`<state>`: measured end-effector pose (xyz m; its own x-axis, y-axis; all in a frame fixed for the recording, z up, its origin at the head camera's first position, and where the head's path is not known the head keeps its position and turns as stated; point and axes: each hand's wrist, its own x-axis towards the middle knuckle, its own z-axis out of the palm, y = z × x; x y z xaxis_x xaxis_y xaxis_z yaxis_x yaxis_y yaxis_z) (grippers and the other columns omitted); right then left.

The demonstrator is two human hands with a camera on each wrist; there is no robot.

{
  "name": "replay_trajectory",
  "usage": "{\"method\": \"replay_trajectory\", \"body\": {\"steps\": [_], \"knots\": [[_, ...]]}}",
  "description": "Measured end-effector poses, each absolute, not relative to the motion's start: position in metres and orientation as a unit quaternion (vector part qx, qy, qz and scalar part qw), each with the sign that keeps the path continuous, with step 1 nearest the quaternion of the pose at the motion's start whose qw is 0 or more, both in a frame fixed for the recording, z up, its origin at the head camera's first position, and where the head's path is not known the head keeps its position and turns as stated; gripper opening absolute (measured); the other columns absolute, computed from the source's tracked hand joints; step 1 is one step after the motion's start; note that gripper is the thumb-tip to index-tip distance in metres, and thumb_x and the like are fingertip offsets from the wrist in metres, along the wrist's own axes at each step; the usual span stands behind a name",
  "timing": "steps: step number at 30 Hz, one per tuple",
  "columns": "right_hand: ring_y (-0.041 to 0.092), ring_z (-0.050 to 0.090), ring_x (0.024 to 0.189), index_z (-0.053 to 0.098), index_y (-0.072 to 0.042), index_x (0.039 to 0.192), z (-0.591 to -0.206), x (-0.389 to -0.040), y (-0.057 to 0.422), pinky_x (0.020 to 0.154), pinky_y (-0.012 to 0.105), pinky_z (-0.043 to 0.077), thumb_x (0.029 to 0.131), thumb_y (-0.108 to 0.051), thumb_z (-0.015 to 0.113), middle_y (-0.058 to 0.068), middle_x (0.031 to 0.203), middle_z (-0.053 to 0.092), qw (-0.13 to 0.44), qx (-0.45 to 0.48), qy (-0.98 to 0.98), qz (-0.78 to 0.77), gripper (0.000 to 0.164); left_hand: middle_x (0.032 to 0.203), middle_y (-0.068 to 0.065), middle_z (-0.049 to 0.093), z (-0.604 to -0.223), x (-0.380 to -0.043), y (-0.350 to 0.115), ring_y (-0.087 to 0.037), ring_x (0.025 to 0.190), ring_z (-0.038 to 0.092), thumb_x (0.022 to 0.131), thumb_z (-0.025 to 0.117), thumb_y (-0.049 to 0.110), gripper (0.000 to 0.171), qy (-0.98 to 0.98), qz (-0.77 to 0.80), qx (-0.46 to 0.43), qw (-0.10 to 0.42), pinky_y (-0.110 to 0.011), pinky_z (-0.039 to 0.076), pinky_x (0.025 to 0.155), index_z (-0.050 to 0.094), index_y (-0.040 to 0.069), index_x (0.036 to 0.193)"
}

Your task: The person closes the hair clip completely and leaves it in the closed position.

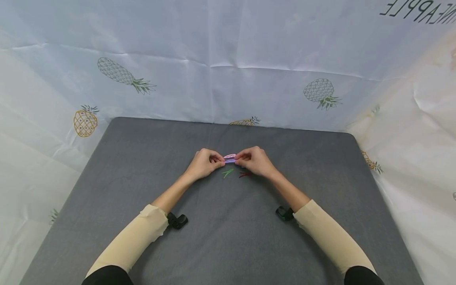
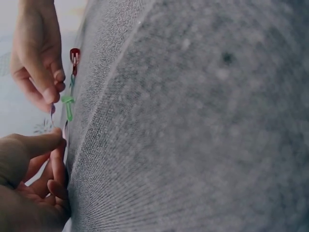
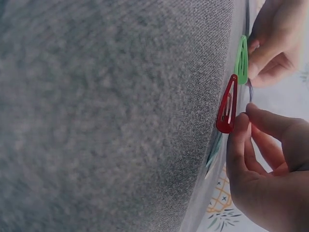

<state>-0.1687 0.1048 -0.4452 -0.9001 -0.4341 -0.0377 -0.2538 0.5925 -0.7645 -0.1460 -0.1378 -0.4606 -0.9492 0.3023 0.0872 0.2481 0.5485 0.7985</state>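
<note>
Between the fingertips of both hands a purple snap hair clip [image 1: 230, 161] is stretched crosswise over the table. My left hand [image 1: 204, 163] pinches its left end with thumb and fingers. The right end is pinched by my right hand [image 1: 255, 161]. Just beyond it a pink hair clip [image 1: 230, 156] shows between the two hands, its ends close to the fingers. Nearer to me lie a green hair clip [image 1: 227, 172] and a red hair clip [image 1: 244, 174], the red one under the right hand's edge. In the right wrist view the red clip [image 3: 226, 107] overlaps the green clip [image 3: 241, 60].
A grey cloth-covered table [image 1: 228, 233] spreads beneath both arms. Pale curtains with pineapple prints [image 1: 115, 71] hang behind it and at the sides. Something thin and teal [image 3: 214, 152] shows past the red clip. Dark wrist cameras [image 1: 177, 221] sit under the forearms.
</note>
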Motion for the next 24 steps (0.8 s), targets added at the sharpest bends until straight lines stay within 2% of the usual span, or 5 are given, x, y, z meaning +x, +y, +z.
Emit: {"method": "replay_trajectory", "body": {"steps": [9,24], "knots": [[0.015,0.076,0.082,0.085,-0.006,0.107,-0.4458,-0.1696,0.1029,0.074,0.025,0.058,0.098,-0.013,0.081,0.012,0.098,0.083,0.110,-0.203,0.893,-0.386,0.012,0.085,-0.009,0.081,-0.4610,-0.1459,-0.1363,-0.006,0.063,0.061,0.096,0.083,0.012,0.006,0.883,0.444,0.150,0.034,-0.021,0.046,0.062,0.085,0.007,0.095],[0.011,0.073,0.079,0.085,-0.005,0.107,-0.4467,-0.1707,0.1013,0.072,0.024,0.057,0.099,-0.013,0.080,0.012,0.096,0.083,0.111,-0.212,0.897,-0.373,0.013,0.085,-0.010,0.081,-0.4623,-0.1461,-0.1350,-0.004,0.060,0.057,0.096,0.082,0.012,0.006,0.886,0.440,0.141,0.034,-0.021,0.044,0.059,0.085,0.007,0.095]]}}
